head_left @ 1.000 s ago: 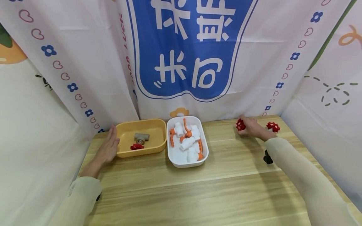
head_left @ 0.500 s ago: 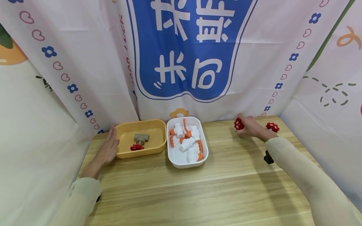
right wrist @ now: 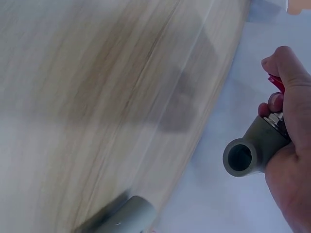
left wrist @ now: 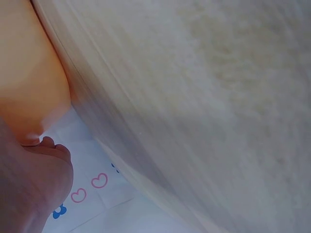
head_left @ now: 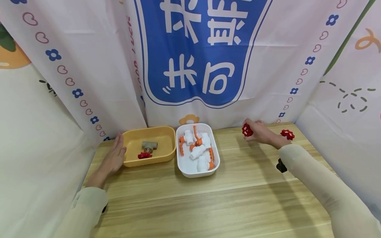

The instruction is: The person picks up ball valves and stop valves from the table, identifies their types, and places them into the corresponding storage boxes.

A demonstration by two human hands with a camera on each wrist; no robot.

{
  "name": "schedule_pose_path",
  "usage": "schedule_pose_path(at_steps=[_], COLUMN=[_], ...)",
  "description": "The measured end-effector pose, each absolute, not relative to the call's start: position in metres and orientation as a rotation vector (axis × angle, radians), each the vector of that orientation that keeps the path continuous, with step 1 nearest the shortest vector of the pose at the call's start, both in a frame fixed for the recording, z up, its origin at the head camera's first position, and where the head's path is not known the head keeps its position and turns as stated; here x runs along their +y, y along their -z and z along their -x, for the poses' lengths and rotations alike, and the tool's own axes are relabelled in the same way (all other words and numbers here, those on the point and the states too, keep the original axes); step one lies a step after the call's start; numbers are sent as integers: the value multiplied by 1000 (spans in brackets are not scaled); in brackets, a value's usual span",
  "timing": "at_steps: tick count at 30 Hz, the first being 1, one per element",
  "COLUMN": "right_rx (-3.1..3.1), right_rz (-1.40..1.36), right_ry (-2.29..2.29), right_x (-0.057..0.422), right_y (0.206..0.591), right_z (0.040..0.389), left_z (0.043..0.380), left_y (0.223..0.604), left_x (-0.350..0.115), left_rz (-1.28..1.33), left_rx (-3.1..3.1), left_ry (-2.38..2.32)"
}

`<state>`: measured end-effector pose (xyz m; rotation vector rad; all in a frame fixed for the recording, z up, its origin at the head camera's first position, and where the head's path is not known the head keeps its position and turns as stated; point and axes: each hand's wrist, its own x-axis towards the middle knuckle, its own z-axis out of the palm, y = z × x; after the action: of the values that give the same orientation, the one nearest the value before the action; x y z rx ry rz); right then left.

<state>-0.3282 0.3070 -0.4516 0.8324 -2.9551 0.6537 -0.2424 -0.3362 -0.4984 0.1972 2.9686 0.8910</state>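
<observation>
My right hand [head_left: 262, 134] holds a grey stop valve [right wrist: 266, 141] with a red handwheel over the back right of the table. In the head view the handwheel [head_left: 247, 130] faces left and the palm hides the body; in the right wrist view the grey pipe end shows, clear of the tabletop. My left hand [head_left: 112, 158], its fingers straight, rests against the left end of a yellow tray [head_left: 160, 130]. Inside that tray lies another grey valve [head_left: 149, 144] with a red handwheel.
Right of the yellow tray stands a white tray [head_left: 182, 169] with several white ball valves [head_left: 197, 151] with orange handles. Another red-handled valve [head_left: 287, 134] sits near the table's right back corner. A printed cloth [head_left: 256, 109] hangs along the back edge.
My right hand has shifted slightly left with the stop valve, away from the other valve at the right. The left hand stays at the yellow tray.
</observation>
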Motion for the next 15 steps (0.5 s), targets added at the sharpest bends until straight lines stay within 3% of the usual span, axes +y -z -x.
schedule_pose_path(at_steps=[15], right_rx=[-2891], right_rz=[-971], right_ry=[-634], right_x=[277], right_y=[435], right_z=[323], left_z=[243], left_y=[497], left_x=[-335], left_rz=[-204], left_rx=[2969], left_ry=[-886])
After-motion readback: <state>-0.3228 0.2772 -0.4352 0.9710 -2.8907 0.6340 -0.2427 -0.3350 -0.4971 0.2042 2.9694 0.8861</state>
